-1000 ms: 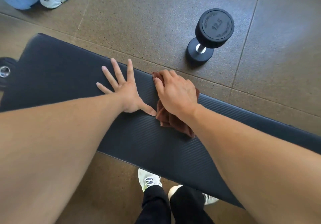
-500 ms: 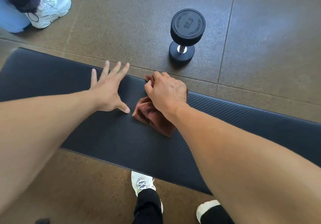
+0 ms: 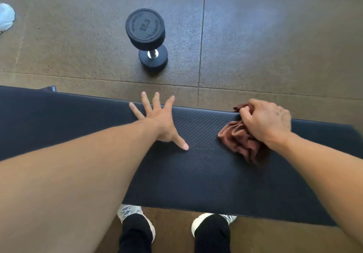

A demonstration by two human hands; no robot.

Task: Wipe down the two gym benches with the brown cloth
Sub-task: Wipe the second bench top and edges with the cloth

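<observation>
A black padded gym bench (image 3: 206,174) with a ribbed top runs across the view from left to right. My left hand (image 3: 157,119) lies flat on it, fingers spread, near its far edge. To the right, my right hand (image 3: 267,121) grips the bunched brown cloth (image 3: 239,141) and presses it onto the bench top by the far edge. Part of the cloth sticks out past my fingers; the rest trails toward me under my wrist. Only one bench is in view.
A black 12.5 dumbbell (image 3: 147,37) stands on end on the brown rubber floor beyond the bench. My two shoes (image 3: 133,221) are on the floor at the bench's near edge. Another person's white shoe (image 3: 5,17) shows at the far left.
My right hand has slid the cloth to the right along the bench, away from my left hand. The gap between the hands has widened. The view has shifted right.
</observation>
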